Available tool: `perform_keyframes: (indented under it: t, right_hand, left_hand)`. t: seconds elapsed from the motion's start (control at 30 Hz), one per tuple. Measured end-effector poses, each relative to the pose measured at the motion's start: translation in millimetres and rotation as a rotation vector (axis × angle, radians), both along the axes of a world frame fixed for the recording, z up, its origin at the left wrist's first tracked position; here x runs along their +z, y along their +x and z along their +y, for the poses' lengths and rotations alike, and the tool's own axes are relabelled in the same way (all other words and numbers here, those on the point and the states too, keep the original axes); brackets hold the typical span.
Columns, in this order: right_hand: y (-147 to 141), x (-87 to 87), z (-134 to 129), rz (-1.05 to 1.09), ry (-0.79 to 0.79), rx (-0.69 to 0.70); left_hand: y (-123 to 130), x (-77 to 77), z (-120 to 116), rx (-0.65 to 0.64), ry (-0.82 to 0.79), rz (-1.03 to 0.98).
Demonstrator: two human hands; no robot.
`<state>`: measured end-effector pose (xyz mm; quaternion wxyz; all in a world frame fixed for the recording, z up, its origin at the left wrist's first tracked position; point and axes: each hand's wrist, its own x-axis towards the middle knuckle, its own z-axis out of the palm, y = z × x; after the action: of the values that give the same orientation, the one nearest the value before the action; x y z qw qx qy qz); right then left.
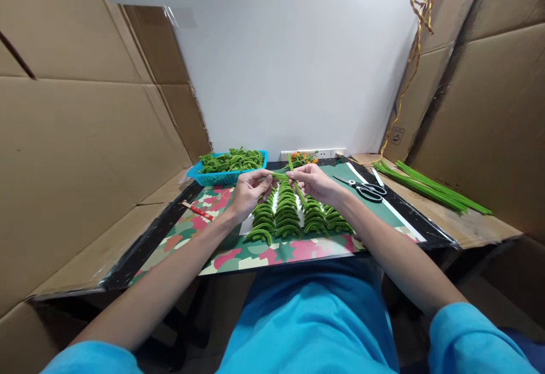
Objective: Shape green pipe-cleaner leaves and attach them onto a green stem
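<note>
My left hand [251, 192] pinches one end of a green pipe cleaner stretched sideways between both hands. My right hand [314, 184] has its fingers closed where a second upright green pipe cleaner [300, 193] crosses the first one. Whether the two stems are twisted together there is too small to tell. Beneath my hands, several rows of curved green pipe-cleaner pieces [288, 215] lie on white paper. Behind my left hand stands a blue basket [213, 177] heaped with similar green pieces [232, 160].
Black-handled scissors [369, 191] lie on the green mat [336, 176] at right. Long green pipe cleaners [430, 187] rest on cardboard beyond. A red-wrapped strip [198, 211] is at left. Orange flower-like pieces [304, 158] sit by a power strip [327, 152]. Cardboard walls [85, 124] flank the table.
</note>
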<state>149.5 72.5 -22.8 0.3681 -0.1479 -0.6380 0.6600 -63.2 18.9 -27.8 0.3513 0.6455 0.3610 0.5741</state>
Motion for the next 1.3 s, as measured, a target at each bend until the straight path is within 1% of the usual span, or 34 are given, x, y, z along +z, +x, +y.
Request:
perform_keyframes:
  t: [0.13, 0.23, 0.3, 0.4, 0.5, 0.6, 0.7, 0.83, 0.9, 1.0, 1.2, 1.3]
  right_hand:
    - [-0.5, -0.8, -0.2, 0.036, -0.005, -0.007]
    - [-1.4, -1.1, 1.2, 0.071, 0.019, -0.062]
    - [-3.0, -1.2, 3.8, 0.103, 0.056, -0.108]
    - [-6.5, -1.9, 8.5, 0.192, 0.097, -0.204]
    - [-9.0, -3.4, 11.4, 0.276, 0.088, -0.296]
    - [-9.0, -5.4, 11.9, 0.29, 0.076, -0.325]
    - [-8.3, -7.1, 11.1, 0.257, 0.074, -0.311]
    - [-8.5, -8.8, 8.5, 0.192, 0.079, -0.275]
    - [-8.6, -9.3, 6.3, 0.155, 0.085, -0.251]
    - [-8.5, -9.7, 3.2, 0.097, 0.1, -0.198]
    - [-8.0, -10.9, 1.6, -0.009, 0.138, -0.118]
    - [-7.7, -12.0, 0.6, -0.078, 0.178, -0.068]
  left_hand:
    - [2.0, 1.3, -1.2, 0.054, 0.062, 0.027]
    - [3.1, 2.2, -0.3, 0.083, 0.088, 0.08]
    - [2.7, 2.1, 2.5, 0.09, 0.077, 0.094]
    - [2.1, 0.4, 5.2, 0.026, 0.004, 0.104]
    - [5.2, -2.4, 1.3, -0.055, -0.074, 0.156]
    - [11.4, -4.2, -5.6, -0.039, -0.067, 0.186]
    - [14.4, -3.4, -8.5, 0.038, 0.004, 0.133]
    - [10.0, -0.7, -6.2, 0.151, 0.108, 0.096]
    - [7.5, 0.2, -5.2, 0.19, 0.132, 0.085]
    - [7.0, 1.2, -5.4, 0.209, 0.135, 0.054]
    - [10.2, 3.5, -7.1, 0.21, 0.144, 0.05]
    - [9.9, 2.2, -5.1, 0.2, 0.122, 0.036]
